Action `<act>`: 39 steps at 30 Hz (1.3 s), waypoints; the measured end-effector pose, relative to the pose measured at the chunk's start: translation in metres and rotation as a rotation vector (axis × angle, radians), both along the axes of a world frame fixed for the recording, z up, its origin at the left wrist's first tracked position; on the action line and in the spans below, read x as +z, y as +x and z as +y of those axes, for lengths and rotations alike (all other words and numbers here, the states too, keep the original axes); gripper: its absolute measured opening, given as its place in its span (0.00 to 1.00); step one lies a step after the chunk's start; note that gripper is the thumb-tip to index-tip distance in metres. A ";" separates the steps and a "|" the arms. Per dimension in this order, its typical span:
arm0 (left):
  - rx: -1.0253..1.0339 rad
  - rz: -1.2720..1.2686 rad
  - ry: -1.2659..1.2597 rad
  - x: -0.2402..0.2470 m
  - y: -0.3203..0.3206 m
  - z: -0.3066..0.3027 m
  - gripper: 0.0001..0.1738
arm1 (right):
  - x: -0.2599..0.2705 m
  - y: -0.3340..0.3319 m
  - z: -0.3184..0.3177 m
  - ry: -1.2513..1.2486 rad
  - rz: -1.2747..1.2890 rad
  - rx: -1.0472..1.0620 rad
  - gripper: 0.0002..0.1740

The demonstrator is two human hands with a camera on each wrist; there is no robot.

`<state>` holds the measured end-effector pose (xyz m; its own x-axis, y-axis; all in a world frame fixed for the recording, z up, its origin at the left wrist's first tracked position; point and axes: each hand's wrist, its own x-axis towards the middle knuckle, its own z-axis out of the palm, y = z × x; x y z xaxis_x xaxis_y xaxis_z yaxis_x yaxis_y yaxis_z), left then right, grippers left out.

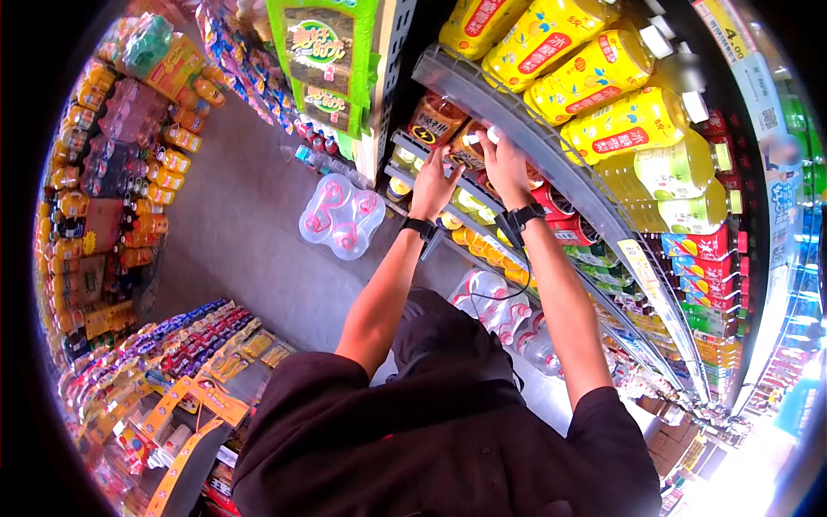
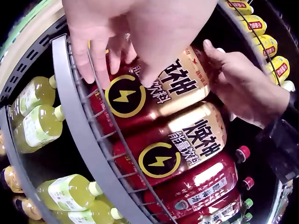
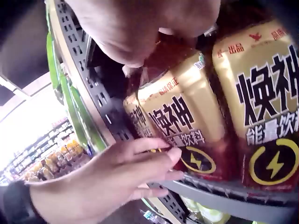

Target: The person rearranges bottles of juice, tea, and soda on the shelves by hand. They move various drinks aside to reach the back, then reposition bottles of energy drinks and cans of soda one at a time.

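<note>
Red-and-gold bottles of energy drink lie close together on a wire-edged shelf. At the left end of their row, my right hand point(image 1: 506, 170) holds one bottle point(image 3: 187, 114) around its neck, with thumb and fingers on both sides in the left wrist view. My left hand point(image 1: 433, 188) reaches to the same bottle's lower end. Its extended fingers point(image 3: 149, 161) touch the label near the lightning mark. A second energy drink bottle point(image 2: 175, 144) lies right beside it, with dark red plum drink bottles point(image 2: 201, 189) further along.
Yellow drink bottles point(image 1: 594, 77) fill the shelf above, behind a grey rail point(image 1: 517, 108). Pale green bottles point(image 2: 65, 191) stand on the shelf below. A plastic-wrapped pack point(image 1: 342, 215) sits on the floor. A green snack package point(image 1: 326, 65) hangs at the shelf's end.
</note>
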<state>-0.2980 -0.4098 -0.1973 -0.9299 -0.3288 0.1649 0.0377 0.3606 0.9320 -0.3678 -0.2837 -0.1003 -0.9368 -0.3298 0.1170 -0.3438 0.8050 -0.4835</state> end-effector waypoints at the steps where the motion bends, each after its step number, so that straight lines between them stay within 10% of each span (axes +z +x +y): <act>1: -0.014 0.035 0.002 -0.002 -0.002 -0.001 0.29 | 0.004 -0.008 0.001 0.108 -0.119 -0.077 0.30; 14: -0.155 -0.008 0.023 0.030 0.006 0.001 0.37 | 0.005 -0.009 0.005 0.035 0.034 -0.045 0.22; 19: -0.149 0.042 0.123 0.090 0.039 -0.006 0.24 | 0.034 0.016 0.002 0.018 -0.218 -0.009 0.26; 22: -0.161 0.150 0.066 0.104 0.048 -0.015 0.20 | 0.032 0.058 0.013 -0.109 0.144 0.012 0.30; 25: -0.171 0.250 -0.024 0.155 0.041 -0.026 0.19 | 0.063 0.121 0.029 -0.254 0.202 0.087 0.36; 32: 0.031 0.462 -0.198 0.290 0.007 -0.051 0.18 | 0.169 0.141 0.071 -0.344 0.286 0.181 0.16; 39: 0.168 0.409 -0.491 0.289 -0.025 -0.062 0.35 | 0.277 0.094 0.053 -0.299 0.652 0.201 0.14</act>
<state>-0.3227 -0.4717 0.0915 -0.7032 -0.2612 0.6613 0.2596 0.7716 0.5807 -0.2743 -0.2304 0.1762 -0.5713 -0.3547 0.7401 -0.7628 0.5621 -0.3195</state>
